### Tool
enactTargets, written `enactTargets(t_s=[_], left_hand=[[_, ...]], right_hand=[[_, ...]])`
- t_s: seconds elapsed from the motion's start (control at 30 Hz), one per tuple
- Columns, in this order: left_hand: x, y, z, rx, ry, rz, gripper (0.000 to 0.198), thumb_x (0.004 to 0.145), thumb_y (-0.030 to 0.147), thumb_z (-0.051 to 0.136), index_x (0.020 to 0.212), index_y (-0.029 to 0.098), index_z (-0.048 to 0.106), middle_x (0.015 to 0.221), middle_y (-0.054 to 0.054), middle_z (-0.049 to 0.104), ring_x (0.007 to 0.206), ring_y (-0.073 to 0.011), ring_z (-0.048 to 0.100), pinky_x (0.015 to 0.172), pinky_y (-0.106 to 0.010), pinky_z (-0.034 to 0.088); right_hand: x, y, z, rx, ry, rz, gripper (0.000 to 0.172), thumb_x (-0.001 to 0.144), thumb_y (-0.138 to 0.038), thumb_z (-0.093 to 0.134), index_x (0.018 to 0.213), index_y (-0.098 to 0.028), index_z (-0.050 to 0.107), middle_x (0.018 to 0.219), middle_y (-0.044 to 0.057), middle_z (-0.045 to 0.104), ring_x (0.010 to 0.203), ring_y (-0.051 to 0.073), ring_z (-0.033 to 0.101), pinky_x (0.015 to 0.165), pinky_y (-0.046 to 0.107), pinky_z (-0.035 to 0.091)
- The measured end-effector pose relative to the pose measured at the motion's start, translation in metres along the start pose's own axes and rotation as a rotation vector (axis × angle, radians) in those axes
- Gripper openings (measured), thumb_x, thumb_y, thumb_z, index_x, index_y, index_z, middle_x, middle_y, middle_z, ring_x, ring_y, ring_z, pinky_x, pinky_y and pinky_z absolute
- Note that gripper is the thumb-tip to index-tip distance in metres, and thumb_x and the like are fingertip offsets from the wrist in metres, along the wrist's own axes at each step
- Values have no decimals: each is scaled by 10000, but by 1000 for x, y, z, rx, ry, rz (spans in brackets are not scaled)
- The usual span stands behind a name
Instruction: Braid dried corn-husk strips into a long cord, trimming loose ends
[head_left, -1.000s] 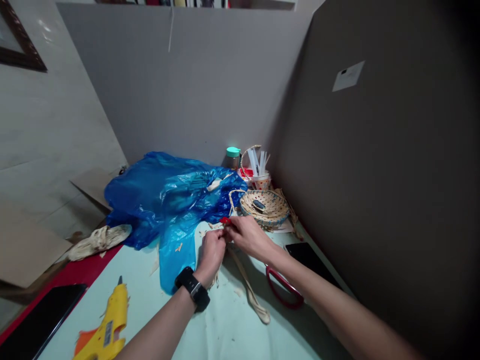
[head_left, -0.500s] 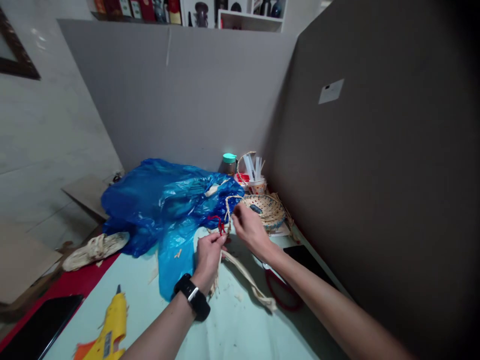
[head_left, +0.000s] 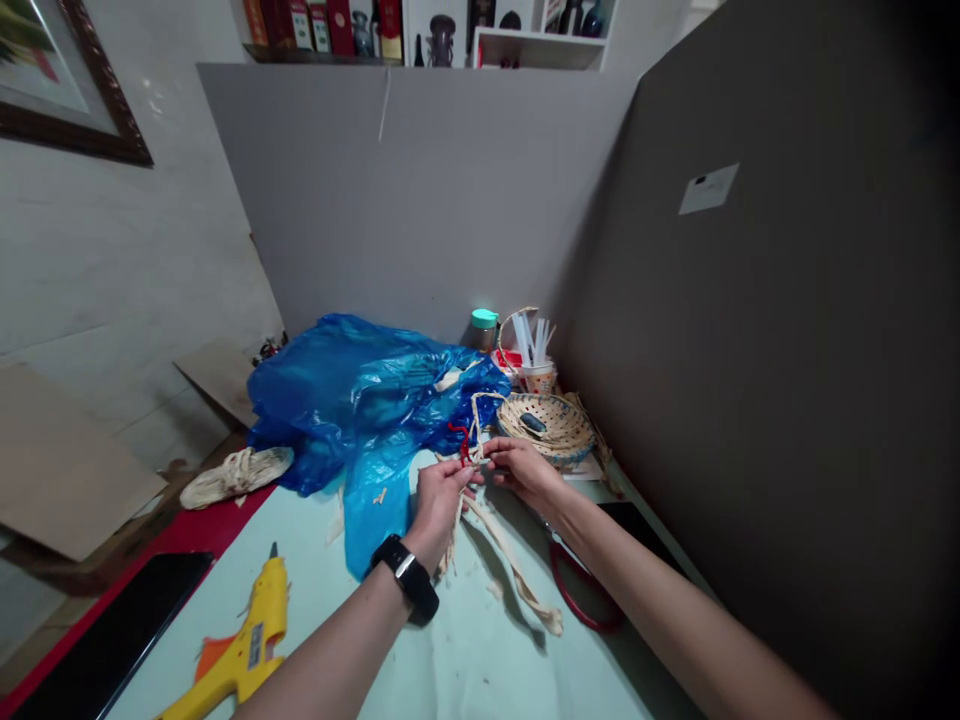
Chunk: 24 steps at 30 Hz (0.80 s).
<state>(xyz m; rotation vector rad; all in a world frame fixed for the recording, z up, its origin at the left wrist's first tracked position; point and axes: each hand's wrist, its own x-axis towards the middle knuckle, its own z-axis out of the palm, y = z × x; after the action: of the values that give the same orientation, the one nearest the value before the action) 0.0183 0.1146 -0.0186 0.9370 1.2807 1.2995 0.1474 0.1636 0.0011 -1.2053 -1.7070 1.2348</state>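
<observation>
Grey partition boards (head_left: pixel 420 200) close off the back, and a darker brown panel (head_left: pixel 750 350) stands along the right side of a pale mint-green worktop (head_left: pixel 465 670). On the worktop's far left part lies a crumpled blue plastic bag (head_left: pixel 352 400), one flap trailing toward the near edge. Left of the worktop a flat sheet of brown cardboard (head_left: pixel 67 480) lies lower down. A black flat screen device (head_left: pixel 112 640) rests at the near left corner on a red border, with a yellow hot-glue gun (head_left: pixel 247 650) just beside it, nozzle pointing away. A loose bundle of pale straw (head_left: pixel 236 475) sits at the bag's left edge. Near the brown panel stands a shallow round woven basket (head_left: pixel 555 428), and behind it a paper cup of white sticks (head_left: pixel 536 370) and a small jar with a teal lid (head_left: pixel 484 328). Red scissor handles (head_left: pixel 585 605) lie under the right forearm.

Both hands meet between the bag and the basket. The left hand (head_left: pixel 442 495), a black watch (head_left: pixel 409 580) on its wrist, and the right hand (head_left: pixel 525 468) are each pinched closed on a pale plaited straw strip (head_left: pixel 517 580); its free ends trail over the worktop toward the person. A small red piece (head_left: pixel 461 440) shows just above the left fingertips; what it is cannot be told.
</observation>
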Motion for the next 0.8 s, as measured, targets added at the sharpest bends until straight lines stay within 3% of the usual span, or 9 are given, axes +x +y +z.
enactTargets(t_s=[0.2, 0.33, 0.43, 0.6, 0.8], left_hand=[[-1, 4, 2, 31, 16, -39, 142, 694, 218, 612, 721, 102, 690, 626, -52, 655, 448, -84, 466, 423, -197, 298], [0, 2, 1, 61, 35, -36, 127, 693, 226, 615, 668, 112, 667, 630, -48, 654, 436, -83, 457, 417, -201, 303], [-2, 0, 1, 74, 43, -9, 120, 704, 231, 607, 718, 118, 646, 663, -55, 667, 460, -94, 490, 426, -200, 331], [-5, -3, 1, 87, 28, 56, 313, 733, 253, 584, 1037, 179, 600, 659, 2, 639, 489, -109, 527, 438, -197, 362], [-1, -3, 2, 184, 76, 79, 94, 686, 223, 603, 746, 169, 650, 593, -1, 609, 531, -132, 545, 502, -218, 379]], right_hand=[[2, 2, 3, -80, -121, -101, 265, 714, -149, 445, 890, -128, 642, 727, 38, 633, 584, 109, 548, 537, 198, 413], [6, -6, -5, -336, -189, -202, 261, 743, -101, 486, 891, -160, 693, 830, 31, 663, 762, 145, 591, 691, 226, 426], [3, -12, -9, -575, -139, -237, 201, 794, -105, 506, 825, -165, 696, 899, 58, 649, 883, 179, 580, 780, 253, 396], [-16, -15, 0, -920, -2, -173, 228, 895, -212, 449, 874, -132, 660, 900, 136, 610, 824, 239, 596, 678, 293, 379], [-45, -19, 12, -1100, -101, -257, 199, 892, -228, 452, 951, -154, 627, 900, 111, 618, 730, 207, 608, 597, 278, 339]])
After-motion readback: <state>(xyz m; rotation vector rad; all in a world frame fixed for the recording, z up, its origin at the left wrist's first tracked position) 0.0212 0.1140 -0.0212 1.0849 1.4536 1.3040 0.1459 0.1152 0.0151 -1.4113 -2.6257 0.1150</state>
